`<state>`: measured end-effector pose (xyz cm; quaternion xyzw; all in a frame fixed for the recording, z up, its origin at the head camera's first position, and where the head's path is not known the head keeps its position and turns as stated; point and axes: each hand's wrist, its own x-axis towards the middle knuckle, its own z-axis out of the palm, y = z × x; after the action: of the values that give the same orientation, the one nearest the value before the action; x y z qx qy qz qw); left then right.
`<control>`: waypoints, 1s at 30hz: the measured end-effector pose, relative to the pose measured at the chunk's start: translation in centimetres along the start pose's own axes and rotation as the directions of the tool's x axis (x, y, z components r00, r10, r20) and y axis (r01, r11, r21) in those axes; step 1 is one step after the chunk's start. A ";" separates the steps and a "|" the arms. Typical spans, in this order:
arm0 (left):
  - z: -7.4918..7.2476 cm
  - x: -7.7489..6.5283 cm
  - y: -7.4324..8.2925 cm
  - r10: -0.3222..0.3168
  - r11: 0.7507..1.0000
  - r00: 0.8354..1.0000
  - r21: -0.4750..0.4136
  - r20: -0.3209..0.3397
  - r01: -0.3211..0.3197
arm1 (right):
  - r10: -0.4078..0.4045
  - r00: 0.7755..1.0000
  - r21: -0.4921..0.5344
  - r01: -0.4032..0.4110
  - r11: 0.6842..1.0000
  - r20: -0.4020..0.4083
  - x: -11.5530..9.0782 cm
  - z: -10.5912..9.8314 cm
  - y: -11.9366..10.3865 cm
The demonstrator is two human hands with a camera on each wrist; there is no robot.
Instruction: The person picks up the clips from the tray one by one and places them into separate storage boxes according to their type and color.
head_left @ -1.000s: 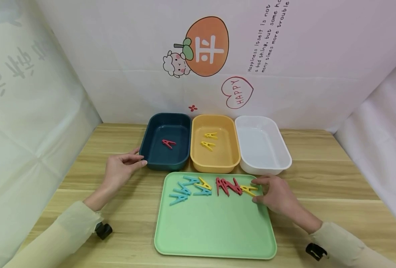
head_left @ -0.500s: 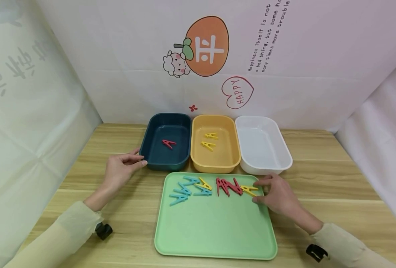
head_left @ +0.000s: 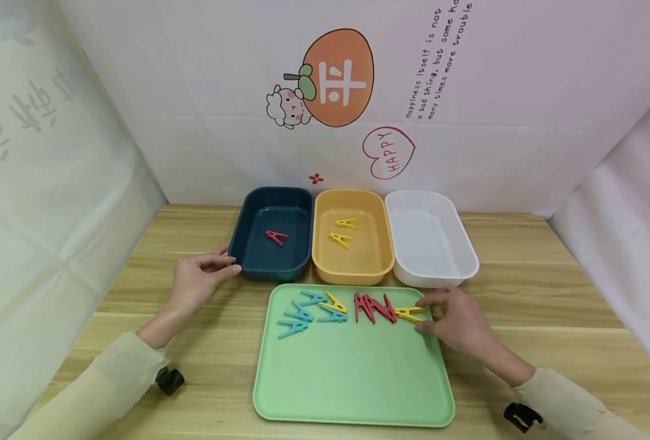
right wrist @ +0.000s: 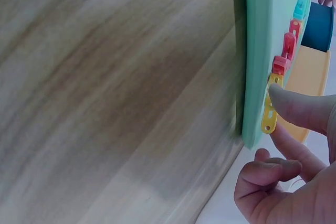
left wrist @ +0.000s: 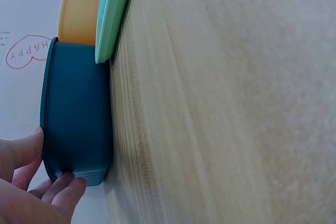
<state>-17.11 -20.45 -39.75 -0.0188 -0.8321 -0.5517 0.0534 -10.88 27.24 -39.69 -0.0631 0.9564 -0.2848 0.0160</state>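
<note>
My right hand point(head_left: 454, 319) is at the tray's far right corner, thumb and index finger pinching the legs of a yellow clothespin point(head_left: 406, 314). In the right wrist view the thumb lies on that yellow clothespin point(right wrist: 270, 120), its other fingers curled. Several red clothespins point(head_left: 374, 307) lie right beside it on the green tray point(head_left: 352, 379). Farther left are several light blue clothespins point(head_left: 293, 329) and another yellow clothespin point(head_left: 335, 301). My left hand point(head_left: 195, 278) holds the near left corner of the dark blue bin point(left wrist: 76, 108), thumb at the rim and fingers against its side.
One red clothespin point(head_left: 276, 237) lies in the dark blue bin. Beside it, the orange-yellow bin point(head_left: 352, 272) holds two yellow clothespins point(head_left: 341, 239). A white bin point(head_left: 432, 244) stands at the right of the row. Behind rises a printed white cloth point(head_left: 220, 91).
The right thumb and index finger have closed a little on the yellow clothespin, and its legs now stand nearer together. The left hand has stayed at the dark blue bin.
</note>
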 end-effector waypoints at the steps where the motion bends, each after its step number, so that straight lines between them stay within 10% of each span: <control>1: 0.0 0.0 0.0 -0.001 1.000 1.000 0.000 0.000 0.001 | -0.002 1.000 0.003 0.002 1.000 0.000 0.0 -0.1 0.0; 30: 0.0 0.0 -0.2 0.003 1.000 1.000 -0.010 0.000 -0.003 | 0.087 0.996 0.154 -0.084 0.984 -0.012 -0.8 -1.7 -0.5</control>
<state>-17.11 -20.46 -39.91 -0.0206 -0.8293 -0.5557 0.0541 -10.14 27.85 -38.00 -0.0177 0.9335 -0.3572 0.0239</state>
